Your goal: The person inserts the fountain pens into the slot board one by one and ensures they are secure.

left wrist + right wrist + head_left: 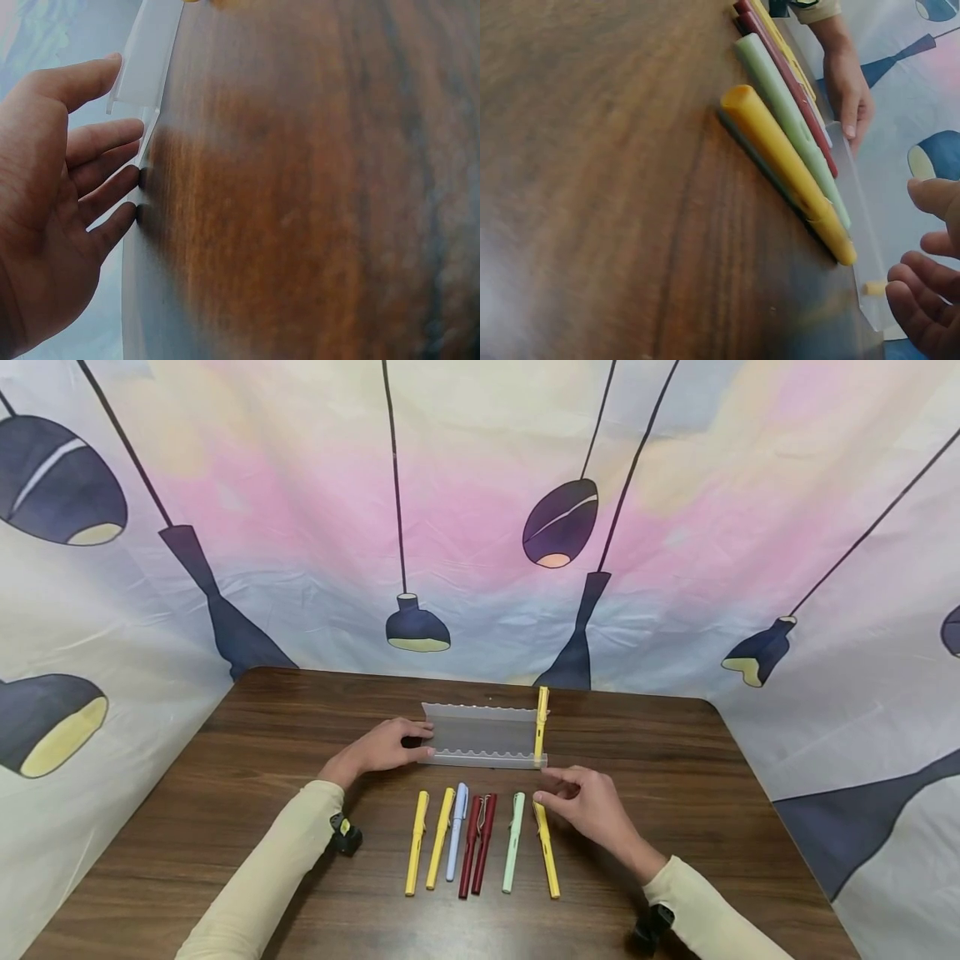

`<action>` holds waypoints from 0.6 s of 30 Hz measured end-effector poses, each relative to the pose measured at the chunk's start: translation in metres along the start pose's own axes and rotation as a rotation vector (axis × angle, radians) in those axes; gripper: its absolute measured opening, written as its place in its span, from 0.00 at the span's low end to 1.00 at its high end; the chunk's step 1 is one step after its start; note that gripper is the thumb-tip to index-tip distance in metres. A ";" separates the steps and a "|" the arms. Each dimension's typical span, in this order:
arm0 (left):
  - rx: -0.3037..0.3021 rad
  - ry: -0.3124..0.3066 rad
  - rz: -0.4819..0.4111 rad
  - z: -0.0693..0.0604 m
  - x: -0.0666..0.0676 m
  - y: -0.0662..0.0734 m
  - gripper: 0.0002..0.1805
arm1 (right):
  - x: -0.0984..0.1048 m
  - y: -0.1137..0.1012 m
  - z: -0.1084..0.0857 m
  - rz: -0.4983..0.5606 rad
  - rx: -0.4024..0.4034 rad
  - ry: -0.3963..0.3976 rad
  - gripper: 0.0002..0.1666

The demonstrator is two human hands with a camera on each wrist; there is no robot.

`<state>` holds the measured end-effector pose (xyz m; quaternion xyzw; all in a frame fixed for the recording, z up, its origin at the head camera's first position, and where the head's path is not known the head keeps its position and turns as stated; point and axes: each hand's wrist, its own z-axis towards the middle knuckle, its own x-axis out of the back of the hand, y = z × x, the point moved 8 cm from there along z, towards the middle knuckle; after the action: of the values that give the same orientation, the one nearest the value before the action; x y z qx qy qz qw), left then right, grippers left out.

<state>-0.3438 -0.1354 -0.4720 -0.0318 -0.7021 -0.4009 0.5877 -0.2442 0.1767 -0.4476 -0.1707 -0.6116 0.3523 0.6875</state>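
Note:
A clear plastic pen rack (480,760) with notched edges stands toward the back of the table. A yellow pen (541,725) leans upright in its rightmost notches. My left hand (386,745) touches the rack's left end, thumb toward the front and fingers behind, fairly straight. Close to the rack's front right corner hovers my right hand (592,802), its fingers loosely bent and holding nothing. Just under the right fingertips lies another yellow pen (780,161). To its left is a mint green pen (513,843); the right hand covers part of the yellow pen's cap in the head view.
Further left lie two dark red pens (469,852) side by side, a light blue pen (456,835) and two yellow pens (417,843). All rest on the brown wooden table (315,885). A cloth printed with lamps (480,543) hangs behind the table.

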 end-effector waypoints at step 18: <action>0.007 -0.011 -0.028 0.000 0.000 0.000 0.30 | -0.022 0.010 -0.009 -0.010 -0.108 -0.076 0.23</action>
<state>-0.3443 -0.1355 -0.4722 -0.0219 -0.7070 -0.4064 0.5783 -0.2387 0.1698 -0.4720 -0.1908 -0.6564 0.3217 0.6552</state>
